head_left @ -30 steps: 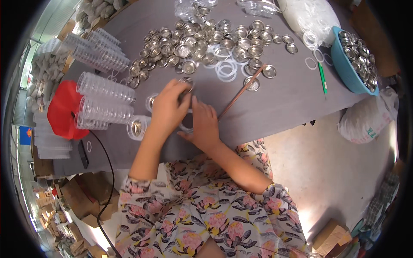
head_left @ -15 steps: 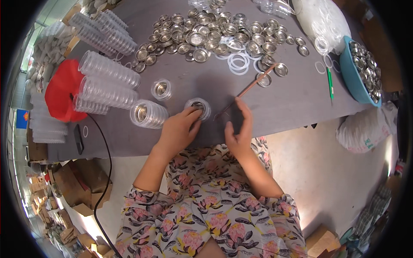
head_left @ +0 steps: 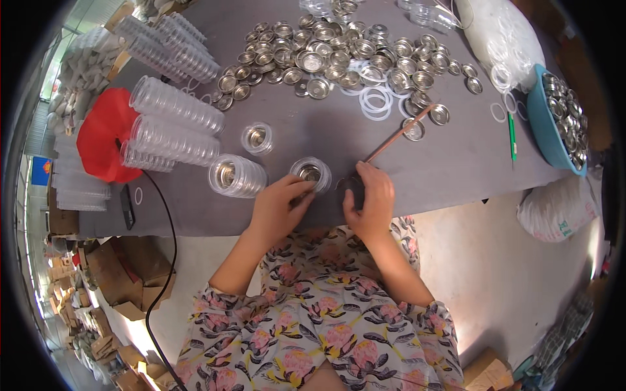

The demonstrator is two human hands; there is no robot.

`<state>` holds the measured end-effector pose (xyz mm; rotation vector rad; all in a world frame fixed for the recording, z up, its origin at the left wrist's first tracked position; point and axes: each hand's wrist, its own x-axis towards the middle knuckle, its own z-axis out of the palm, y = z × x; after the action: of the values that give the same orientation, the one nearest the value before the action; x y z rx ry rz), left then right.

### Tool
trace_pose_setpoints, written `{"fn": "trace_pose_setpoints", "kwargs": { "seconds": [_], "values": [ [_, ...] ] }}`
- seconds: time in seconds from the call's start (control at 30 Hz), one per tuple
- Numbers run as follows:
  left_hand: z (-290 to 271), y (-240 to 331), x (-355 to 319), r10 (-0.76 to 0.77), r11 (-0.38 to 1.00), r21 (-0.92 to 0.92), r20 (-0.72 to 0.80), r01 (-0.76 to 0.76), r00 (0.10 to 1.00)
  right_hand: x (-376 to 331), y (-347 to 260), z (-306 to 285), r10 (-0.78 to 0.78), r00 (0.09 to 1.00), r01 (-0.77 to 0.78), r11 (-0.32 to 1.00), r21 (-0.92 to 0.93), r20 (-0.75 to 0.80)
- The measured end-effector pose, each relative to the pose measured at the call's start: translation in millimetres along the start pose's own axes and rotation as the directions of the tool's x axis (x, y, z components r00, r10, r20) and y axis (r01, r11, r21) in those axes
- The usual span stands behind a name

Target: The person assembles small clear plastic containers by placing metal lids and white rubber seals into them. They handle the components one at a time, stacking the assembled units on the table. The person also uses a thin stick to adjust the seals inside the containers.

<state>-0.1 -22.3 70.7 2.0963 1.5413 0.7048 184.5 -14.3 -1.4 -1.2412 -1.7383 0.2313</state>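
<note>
The left hand [head_left: 277, 208] is closing its fingertips around a small clear round box [head_left: 311, 173] with a metal disc inside, standing on the grey table [head_left: 456, 169] near its front edge. The right hand [head_left: 368, 199] is resting just at 3 o'clock of that box, fingers curled on the table beside the near end of a thin brown stick [head_left: 399, 133]; whether it is pinching anything I cannot tell. Since half a second ago both hands are sitting closer to the box, the left now gripping it, so the work looks to be at closing or finishing this one box. At 9 o'clock a short row of finished clear boxes [head_left: 236, 176] is lying just beside it. At 12 o'clock a heap of loose metal lids [head_left: 339, 55] and white rings [head_left: 375, 101] is spreading out, well apart. At 10 o'clock long stacks of clear cups [head_left: 173, 124] are lying by a red cap [head_left: 104, 133]. At 2 o'clock a blue bowl [head_left: 546, 140] is holding more lids. Nothing is lying between the hands and the box
</note>
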Motion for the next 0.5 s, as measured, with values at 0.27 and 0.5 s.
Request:
{"fn": "trace_pose_setpoints", "kwargs": {
  "seconds": [0.27,0.5],
  "values": [
    [-99.6,14.8,-27.9,0.029,0.993,0.119,-0.38,0.018,0.924,-4.4,2.9,-0.4,-0.008,1.0,0.008,1.0,0.009,-0.02],
    [-102.0,-10.0,-33.4,-0.106,0.989,0.076,-0.223,0.125,0.969,-4.9,2.1,0.2,0.009,1.0,-0.009,1.0,-0.007,0.003]
  ]
}}
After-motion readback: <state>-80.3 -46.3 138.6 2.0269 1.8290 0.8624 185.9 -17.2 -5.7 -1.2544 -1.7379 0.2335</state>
